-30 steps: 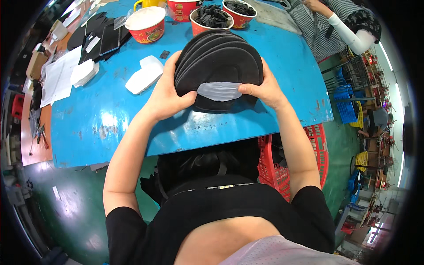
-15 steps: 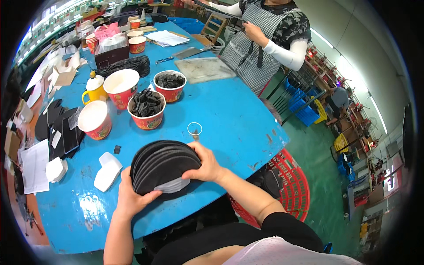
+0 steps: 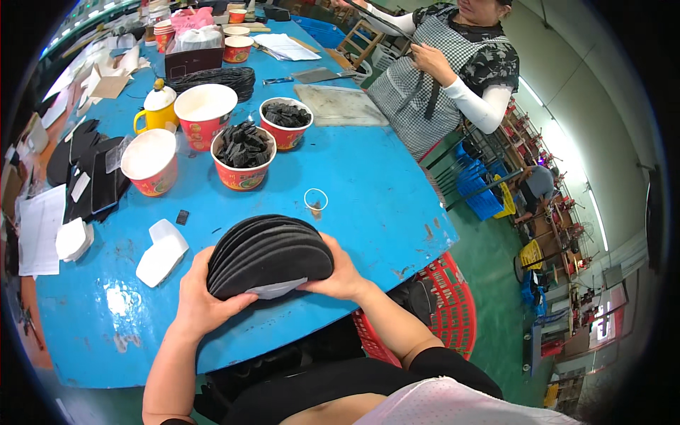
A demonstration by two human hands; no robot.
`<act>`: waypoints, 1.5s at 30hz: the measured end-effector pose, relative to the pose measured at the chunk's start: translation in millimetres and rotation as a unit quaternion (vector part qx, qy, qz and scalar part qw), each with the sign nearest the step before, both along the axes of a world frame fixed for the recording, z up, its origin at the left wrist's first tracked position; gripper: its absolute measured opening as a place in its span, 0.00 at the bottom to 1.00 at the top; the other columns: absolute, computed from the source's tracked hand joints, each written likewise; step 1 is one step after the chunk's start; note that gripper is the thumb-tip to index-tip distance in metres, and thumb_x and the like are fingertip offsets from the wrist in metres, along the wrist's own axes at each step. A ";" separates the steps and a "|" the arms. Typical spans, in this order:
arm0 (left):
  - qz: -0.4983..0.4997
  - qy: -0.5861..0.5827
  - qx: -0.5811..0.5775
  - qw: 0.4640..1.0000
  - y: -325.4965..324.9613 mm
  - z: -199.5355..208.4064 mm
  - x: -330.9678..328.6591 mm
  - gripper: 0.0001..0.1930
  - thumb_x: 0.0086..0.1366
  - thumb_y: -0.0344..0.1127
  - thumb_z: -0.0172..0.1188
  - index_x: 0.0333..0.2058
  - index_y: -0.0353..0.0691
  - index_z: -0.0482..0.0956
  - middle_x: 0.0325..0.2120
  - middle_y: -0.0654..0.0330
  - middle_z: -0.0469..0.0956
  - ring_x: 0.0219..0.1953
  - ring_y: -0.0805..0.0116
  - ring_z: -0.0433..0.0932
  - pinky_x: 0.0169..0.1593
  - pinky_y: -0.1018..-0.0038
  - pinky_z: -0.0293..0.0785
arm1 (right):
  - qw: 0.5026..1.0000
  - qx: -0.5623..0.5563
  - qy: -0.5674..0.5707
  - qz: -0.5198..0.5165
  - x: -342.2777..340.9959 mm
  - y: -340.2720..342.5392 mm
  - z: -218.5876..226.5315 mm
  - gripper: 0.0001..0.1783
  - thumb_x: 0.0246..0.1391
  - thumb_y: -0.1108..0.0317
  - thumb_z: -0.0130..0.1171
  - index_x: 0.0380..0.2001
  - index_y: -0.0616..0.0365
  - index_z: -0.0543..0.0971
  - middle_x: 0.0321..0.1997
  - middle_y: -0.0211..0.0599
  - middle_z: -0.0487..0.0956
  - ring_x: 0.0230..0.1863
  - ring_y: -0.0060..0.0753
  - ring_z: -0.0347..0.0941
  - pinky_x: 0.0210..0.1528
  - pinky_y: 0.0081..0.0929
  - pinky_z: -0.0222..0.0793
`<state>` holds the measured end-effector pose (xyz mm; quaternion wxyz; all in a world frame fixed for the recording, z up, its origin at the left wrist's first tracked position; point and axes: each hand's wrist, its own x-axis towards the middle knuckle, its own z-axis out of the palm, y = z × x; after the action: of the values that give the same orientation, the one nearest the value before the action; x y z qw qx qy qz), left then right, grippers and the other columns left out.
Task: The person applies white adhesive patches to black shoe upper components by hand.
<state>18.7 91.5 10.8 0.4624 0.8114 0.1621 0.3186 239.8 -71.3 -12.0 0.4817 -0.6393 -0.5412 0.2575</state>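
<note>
A thick stack of black half-round flat pieces (image 3: 273, 251) is held fanned out between both hands, just over the near part of the blue table (image 3: 382, 191). My left hand (image 3: 205, 294) closes round its left end, with the thumb along the lower edge. At the right end my right hand (image 3: 343, 273) grips it, fingers mostly hidden behind. A pale grey patch (image 3: 276, 289) shows at the near lower edge of the stack, between the thumbs. Beyond the stack lies a thin white ring (image 3: 316, 199).
Two red paper tubs (image 3: 244, 173) hold small black pieces; other tubs (image 3: 150, 172) and a yellow mug (image 3: 157, 110) stand beside them. White shaped pieces (image 3: 161, 253) lie left. A red basket (image 3: 450, 308) is below the table's right edge. A co-worker (image 3: 439, 71) stands at the far side.
My right hand has shifted from the stack's upper right to its right end, and its thumb has moved off the front face. The black pieces now show more evenly fanned. The view has shifted slightly.
</note>
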 end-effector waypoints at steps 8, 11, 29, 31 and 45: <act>-0.004 -0.058 -0.220 0.974 3.1 2.3 -1.0 0.50 0.36 0.29 0.74 0.58 0.37 0.53 0.49 0.52 0.69 0.50 0.63 0.70 0.55 0.70 0.65 | 0.995 0.052 0.087 -0.018 -5.3 20.2 11.1 0.45 0.29 0.77 0.74 0.54 0.55 0.63 0.48 0.32 0.72 0.50 0.25 0.68 0.53 0.26 0.65; -0.074 0.037 -0.146 0.986 15.8 2.8 -10.1 0.51 0.34 0.29 0.74 0.58 0.37 0.54 0.48 0.52 0.70 0.51 0.63 0.70 0.56 0.70 0.64 | 0.993 0.066 0.099 -0.011 -4.2 17.3 3.6 0.45 0.29 0.77 0.74 0.55 0.55 0.63 0.48 0.32 0.72 0.50 0.25 0.68 0.54 0.26 0.65; -0.013 -0.028 -0.128 0.991 6.1 8.1 -3.7 0.44 0.42 0.20 0.68 0.59 0.39 0.57 0.50 0.55 0.69 0.53 0.67 0.68 0.56 0.69 0.63 | 0.998 0.039 0.035 -0.025 0.3 30.2 13.6 0.47 0.30 0.76 0.73 0.56 0.56 0.60 0.52 0.35 0.70 0.54 0.30 0.66 0.55 0.29 0.63; -0.020 -0.016 -0.087 0.996 9.3 4.1 -2.8 0.44 0.42 0.21 0.68 0.59 0.40 0.55 0.51 0.54 0.69 0.54 0.65 0.67 0.57 0.68 0.62 | 0.987 0.054 0.151 -0.016 -2.4 30.1 8.8 0.50 0.29 0.77 0.73 0.58 0.55 0.57 0.52 0.36 0.69 0.55 0.32 0.64 0.57 0.30 0.60; -0.069 0.050 -0.366 0.927 18.6 33.6 -16.6 0.37 0.43 0.30 0.70 0.54 0.38 0.62 0.34 0.59 0.75 0.27 0.73 0.76 0.27 0.80 0.73 | 0.988 -0.035 0.149 0.009 -3.4 26.3 63.1 0.43 0.34 0.62 0.73 0.54 0.63 0.66 0.50 0.38 0.72 0.52 0.29 0.66 0.55 0.28 0.61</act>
<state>2.0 110.1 44.4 0.7396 0.6096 0.2340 0.1631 236.3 -45.0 51.2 0.5316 -0.6058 -0.4598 0.3728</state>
